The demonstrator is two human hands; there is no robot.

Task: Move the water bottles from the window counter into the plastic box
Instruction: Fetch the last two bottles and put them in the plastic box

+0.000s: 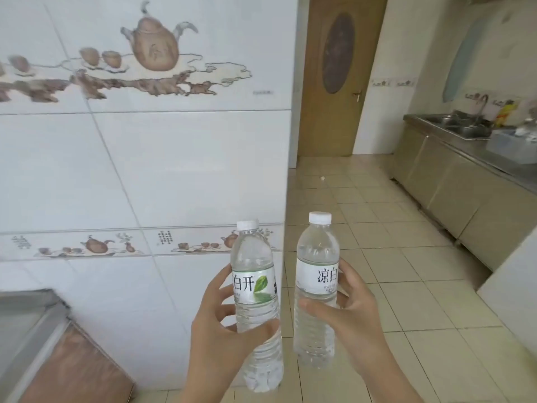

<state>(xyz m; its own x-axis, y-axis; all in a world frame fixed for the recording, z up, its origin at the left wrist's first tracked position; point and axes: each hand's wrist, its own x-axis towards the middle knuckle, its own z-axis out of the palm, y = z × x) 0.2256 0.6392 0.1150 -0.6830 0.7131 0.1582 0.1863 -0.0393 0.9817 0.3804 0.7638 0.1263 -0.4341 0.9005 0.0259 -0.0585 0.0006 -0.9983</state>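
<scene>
Two clear water bottles with white caps and white labels are held upright in front of me, over the floor. My left hand [216, 324] grips the left bottle [255, 274] around its middle, thumb across the front. My right hand [345, 312] grips the right bottle [316, 257] the same way, a little higher and further right. The two bottles stand side by side without touching. A bluish plastic box [507, 146] sits on the steel counter at the far right, with something white in it.
A white tiled wall [145, 170] with teapot pictures fills the left. A steel counter [476, 158] with a sink [459, 125] and cabinets runs along the right. A brown door [334, 82] stands at the back. A ledge corner [29, 324] is at lower left; beige floor tiles [377, 228] lie between.
</scene>
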